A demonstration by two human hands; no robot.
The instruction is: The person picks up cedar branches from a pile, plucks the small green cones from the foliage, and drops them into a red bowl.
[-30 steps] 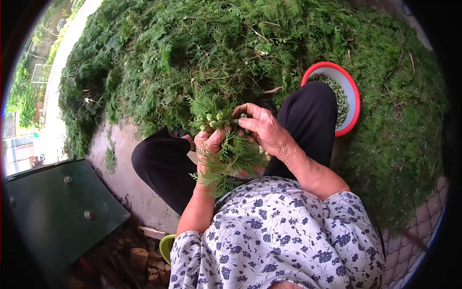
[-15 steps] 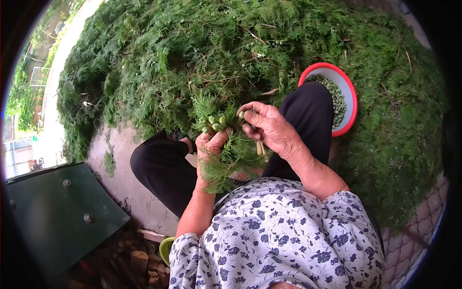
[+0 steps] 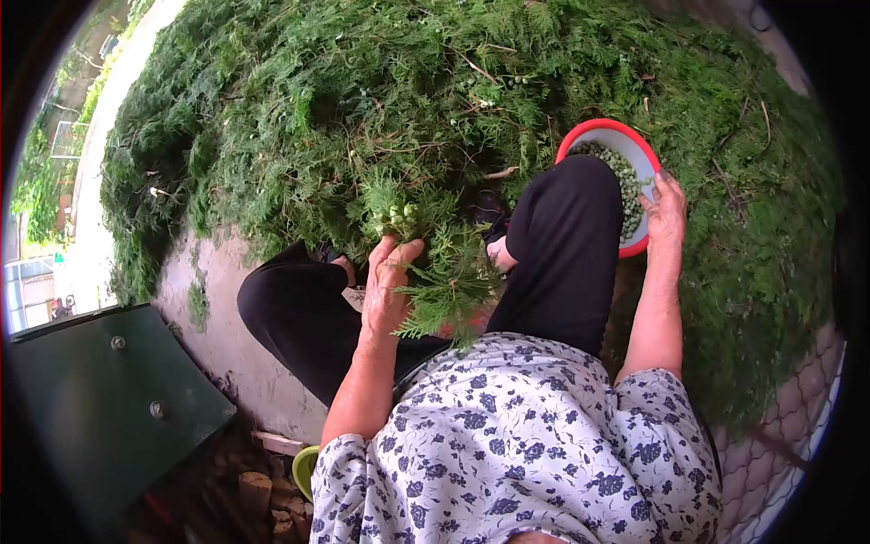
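My left hand (image 3: 390, 281) is closed round a leafy conifer sprig (image 3: 449, 295), held between my knees. Pale green cones (image 3: 395, 218) cluster on the sprig just above my fingertips. Over at the right, my right hand (image 3: 666, 213) reaches over the near side of a red-rimmed basin (image 3: 637, 247). Its thumb and fingers are apart above the inside wall, with a small green cone close to the fingertips. Many small green cones (image 3: 625, 172) lie in the basin, partly hidden behind my right knee.
A large heap of cut conifer branches (image 3: 272, 136) spreads in front and to the right. At the left are a dark green panel (image 3: 109, 399) with bolts and bare concrete (image 3: 227, 290). Chopped wood (image 3: 258, 494) and a yellow-green container (image 3: 305, 471) lie at the lower left.
My right hand has left the sprig and moved right to the basin. My left hand still holds the sprig in nearly the same place.
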